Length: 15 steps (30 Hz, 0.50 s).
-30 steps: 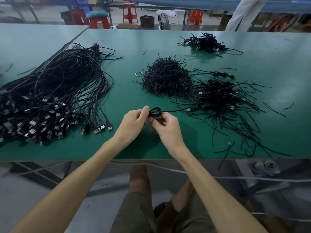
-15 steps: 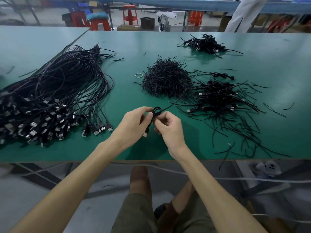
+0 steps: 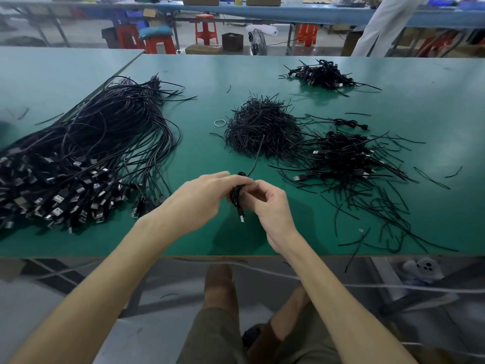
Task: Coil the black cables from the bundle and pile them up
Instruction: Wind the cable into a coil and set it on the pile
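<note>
Left hand (image 3: 199,199) and right hand (image 3: 271,207) pinch coiled cable (image 3: 236,196).

Both hands meet above the green table (image 3: 204,82) near its front edge: left hand (image 3: 202,198) and right hand (image 3: 270,206) pinch one small coiled cable (image 3: 236,197) between them. Its USB plug (image 3: 242,218) dangles just below the grip, and its loose tail (image 3: 256,158) runs up and away toward the heap of short black ties (image 3: 262,130). Left of the grip: big uncoiled bundle (image 3: 86,158), plugs toward the person; right of it: pile of coiled cables (image 3: 346,156) with stray ties around; beyond it: white ring (image 3: 219,123) just beside the tie heap, smaller pile (image 3: 321,74) far back right.
</note>
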Each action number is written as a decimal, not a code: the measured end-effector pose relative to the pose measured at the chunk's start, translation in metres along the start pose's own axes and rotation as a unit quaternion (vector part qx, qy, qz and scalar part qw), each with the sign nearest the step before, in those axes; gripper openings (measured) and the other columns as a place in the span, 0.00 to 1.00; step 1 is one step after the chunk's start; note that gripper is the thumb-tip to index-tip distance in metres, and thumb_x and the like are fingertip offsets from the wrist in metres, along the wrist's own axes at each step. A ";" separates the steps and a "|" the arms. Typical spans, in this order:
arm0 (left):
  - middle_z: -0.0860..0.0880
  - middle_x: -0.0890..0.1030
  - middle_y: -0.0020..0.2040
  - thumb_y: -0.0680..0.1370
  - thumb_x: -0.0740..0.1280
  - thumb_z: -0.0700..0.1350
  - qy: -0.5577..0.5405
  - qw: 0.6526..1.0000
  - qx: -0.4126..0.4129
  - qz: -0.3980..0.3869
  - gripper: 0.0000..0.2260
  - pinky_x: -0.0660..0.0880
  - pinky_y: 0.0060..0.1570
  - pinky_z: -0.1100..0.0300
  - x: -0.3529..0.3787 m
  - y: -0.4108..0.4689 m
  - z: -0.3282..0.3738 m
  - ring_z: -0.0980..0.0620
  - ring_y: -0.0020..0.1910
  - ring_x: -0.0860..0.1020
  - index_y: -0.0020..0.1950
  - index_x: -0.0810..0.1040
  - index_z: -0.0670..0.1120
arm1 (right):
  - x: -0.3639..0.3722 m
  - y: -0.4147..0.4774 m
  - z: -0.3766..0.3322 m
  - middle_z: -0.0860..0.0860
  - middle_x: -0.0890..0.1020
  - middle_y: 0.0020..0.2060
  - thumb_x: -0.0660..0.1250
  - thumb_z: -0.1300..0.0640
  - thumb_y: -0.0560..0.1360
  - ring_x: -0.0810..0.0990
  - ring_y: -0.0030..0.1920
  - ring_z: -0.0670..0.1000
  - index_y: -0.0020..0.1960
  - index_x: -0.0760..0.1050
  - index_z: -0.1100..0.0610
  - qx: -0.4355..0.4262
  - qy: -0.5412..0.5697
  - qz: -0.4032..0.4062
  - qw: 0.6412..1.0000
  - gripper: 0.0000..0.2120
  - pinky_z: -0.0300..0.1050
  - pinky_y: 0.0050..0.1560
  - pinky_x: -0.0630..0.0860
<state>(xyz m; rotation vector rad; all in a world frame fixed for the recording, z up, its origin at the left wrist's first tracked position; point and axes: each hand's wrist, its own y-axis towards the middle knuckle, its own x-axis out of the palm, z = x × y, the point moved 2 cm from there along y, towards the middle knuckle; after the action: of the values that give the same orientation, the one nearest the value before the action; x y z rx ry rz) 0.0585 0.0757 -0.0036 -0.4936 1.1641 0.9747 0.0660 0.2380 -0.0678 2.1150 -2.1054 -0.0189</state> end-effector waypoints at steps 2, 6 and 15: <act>0.58 0.68 0.49 0.82 0.59 0.36 0.049 0.999 0.013 0.007 0.27 0.74 0.37 0.53 0.000 -0.002 0.003 0.54 0.40 0.72 0.71 0.67 0.66 | 0.000 0.000 0.000 0.53 0.85 0.39 0.71 0.66 0.77 0.82 0.43 0.48 0.43 0.82 0.57 0.002 0.006 -0.001 1.000 0.07 0.42 0.49 0.80; 0.51 0.68 0.67 0.81 0.68 0.41 0.091 0.993 0.067 0.043 0.18 0.73 0.45 0.58 -0.001 -0.001 0.005 0.54 0.57 0.70 0.70 0.74 0.55 | 0.001 -0.001 -0.002 0.53 0.84 0.40 0.71 0.66 0.77 0.81 0.43 0.49 0.42 0.82 0.57 0.008 0.020 -0.006 1.000 0.07 0.40 0.48 0.78; 0.52 0.79 0.56 0.84 0.59 0.54 0.144 0.985 0.054 0.085 0.14 0.67 0.58 0.58 -0.001 0.004 0.007 0.49 0.57 0.75 0.64 0.75 0.48 | -0.002 -0.002 -0.002 0.54 0.85 0.39 0.74 0.64 0.75 0.79 0.40 0.47 0.46 0.85 0.59 0.040 0.072 0.003 0.997 0.02 0.39 0.46 0.76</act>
<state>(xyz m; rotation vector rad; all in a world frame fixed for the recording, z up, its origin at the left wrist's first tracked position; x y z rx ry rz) 0.0588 0.0832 0.0007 -0.4642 1.5306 1.0019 0.0680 0.2404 -0.0660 2.0850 -2.0610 0.2150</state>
